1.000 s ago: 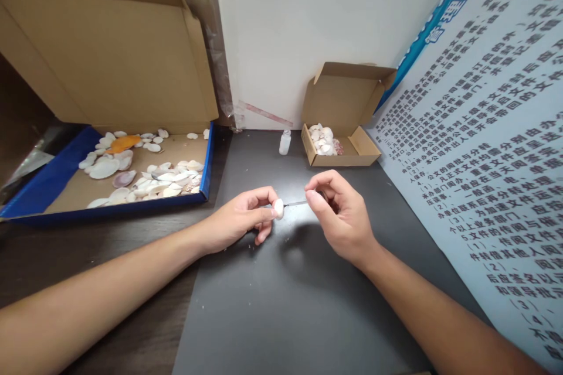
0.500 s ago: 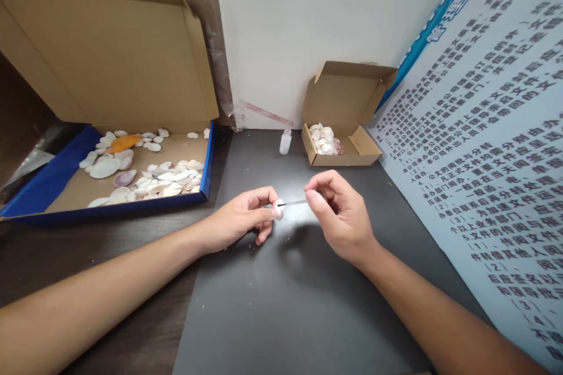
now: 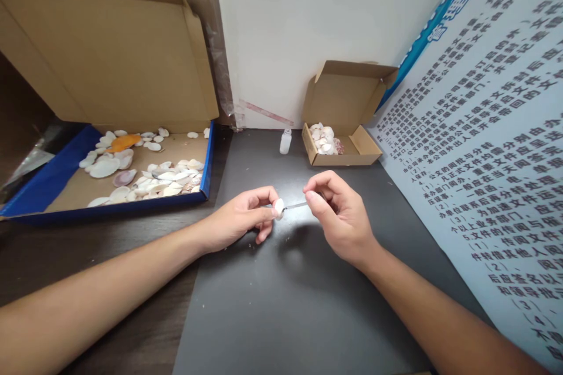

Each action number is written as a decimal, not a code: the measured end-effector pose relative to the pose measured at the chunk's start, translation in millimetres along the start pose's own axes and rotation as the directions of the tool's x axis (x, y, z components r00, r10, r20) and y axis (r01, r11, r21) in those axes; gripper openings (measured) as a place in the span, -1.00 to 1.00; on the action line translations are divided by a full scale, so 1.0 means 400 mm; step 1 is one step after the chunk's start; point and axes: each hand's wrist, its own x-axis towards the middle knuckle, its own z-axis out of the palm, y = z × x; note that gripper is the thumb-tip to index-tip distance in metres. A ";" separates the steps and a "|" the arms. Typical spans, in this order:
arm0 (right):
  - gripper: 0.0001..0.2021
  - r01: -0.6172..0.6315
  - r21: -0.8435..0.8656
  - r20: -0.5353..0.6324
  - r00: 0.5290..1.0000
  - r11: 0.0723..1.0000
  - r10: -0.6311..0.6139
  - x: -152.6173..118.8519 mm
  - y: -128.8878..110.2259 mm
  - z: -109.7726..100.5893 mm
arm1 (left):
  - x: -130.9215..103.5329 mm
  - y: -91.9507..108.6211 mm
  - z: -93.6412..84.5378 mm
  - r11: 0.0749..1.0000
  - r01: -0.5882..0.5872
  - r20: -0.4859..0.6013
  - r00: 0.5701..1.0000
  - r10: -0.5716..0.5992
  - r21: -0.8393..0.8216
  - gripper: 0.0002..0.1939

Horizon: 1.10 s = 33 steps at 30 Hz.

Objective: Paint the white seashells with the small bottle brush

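Well, the left hand [image 3: 248,217] has a small white shell [image 3: 278,207] pinched between thumb and fingers, while the right hand [image 3: 338,214] grips a thin tool [image 3: 295,205], its dark tip at the shell's edge. Both are over a dark grey mat [image 3: 264,316]. Past them I see a little bottle [image 3: 285,142] standing upright near an open carton [image 3: 347,160] holding shells; well to the left, a larger blue-sided box [image 3: 65,170] holds more, with an orange piece [image 3: 123,143] among them.

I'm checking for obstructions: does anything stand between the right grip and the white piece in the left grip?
Nothing visible blocks the gap; only the thin tool held in the right grip spans it, reaching toward the white piece.
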 end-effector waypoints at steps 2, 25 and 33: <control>-0.95 0.005 -0.042 -0.020 1.000 0.999 -0.006 0.000 0.001 -0.001 | 0.001 0.002 0.001 0.999 0.009 -0.013 1.000 -0.009 -0.040 -0.83; -0.95 0.036 -0.067 -0.035 0.999 0.997 -0.038 -0.007 -0.008 -0.001 | -0.002 0.022 0.005 0.978 0.047 -0.045 0.997 -0.057 -0.203 -0.77; -0.93 0.050 -0.076 -0.024 0.998 0.996 -0.052 -0.008 -0.006 -0.002 | -0.002 0.023 0.006 0.975 0.049 -0.046 0.997 -0.061 -0.219 -0.79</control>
